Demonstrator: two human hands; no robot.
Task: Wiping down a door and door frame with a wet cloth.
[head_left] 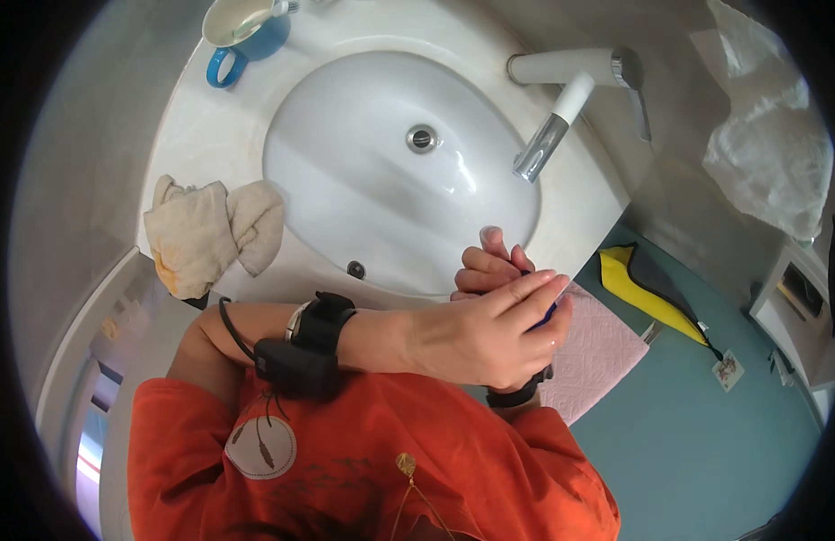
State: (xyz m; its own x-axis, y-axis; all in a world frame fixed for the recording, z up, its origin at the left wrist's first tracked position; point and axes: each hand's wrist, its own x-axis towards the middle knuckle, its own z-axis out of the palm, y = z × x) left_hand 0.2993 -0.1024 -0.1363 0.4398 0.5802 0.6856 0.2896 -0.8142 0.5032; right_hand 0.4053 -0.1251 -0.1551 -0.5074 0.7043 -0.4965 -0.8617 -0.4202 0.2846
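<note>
My left hand [490,338] reaches across from the left and lies over my right hand [486,270], near the front right rim of the white sink [345,135]. Its fingers are bent around a small dark blue object [545,317], of which only slivers show between the two hands; its kind cannot be made out. The fingers of my right hand are curled beneath, around the same object, and one fingertip with a whitish patch points toward the basin. A pink quilted sheet [602,347] lies just right of both hands.
A faucet [544,144] stands at the sink's right. A blue mug [264,38] holding a toothbrush sits at the back left. Crumpled beige cloth [197,234] lies on the left counter. To the right are a yellow and grey pouch [647,293] on a teal surface and a clear plastic bag [769,135].
</note>
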